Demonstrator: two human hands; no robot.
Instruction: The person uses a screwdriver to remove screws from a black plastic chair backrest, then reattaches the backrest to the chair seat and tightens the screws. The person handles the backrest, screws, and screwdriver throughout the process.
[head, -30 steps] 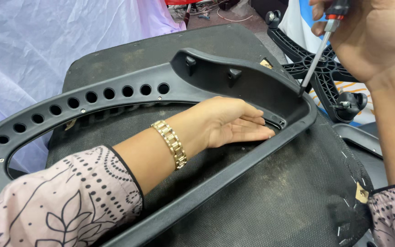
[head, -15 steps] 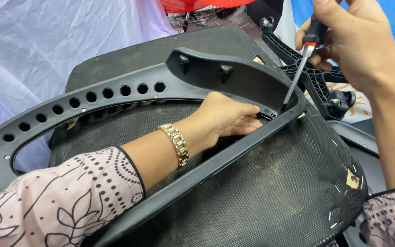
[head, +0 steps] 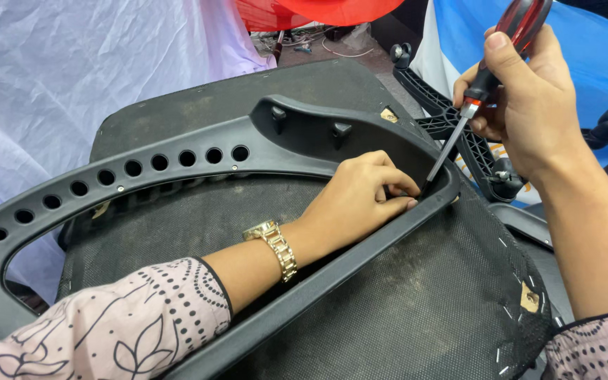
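A black plastic chair frame (head: 177,158) with a row of round holes lies on a black mesh chair back (head: 416,309). My left hand (head: 364,200) reaches through the frame's opening, fingertips pressed against the inner right corner beside the screwdriver's tip. My right hand (head: 529,105) grips a screwdriver (head: 483,84) with a red and black handle, held steeply. Its shaft points down into that same corner of the frame. A gold watch (head: 276,246) sits on my left wrist.
A black star-shaped chair base (head: 459,134) with castors lies beyond the frame at the right. White cloth (head: 51,84) hangs at the left, blue sheet (head: 599,56) at the right, and a red object (head: 304,14) is at the top.
The view has tilted so the frame sits lower. My right hand has shifted left with the screwdriver, whose tip stays at the frame's inner corner. My left hand's fingers have curled closer to the tip.
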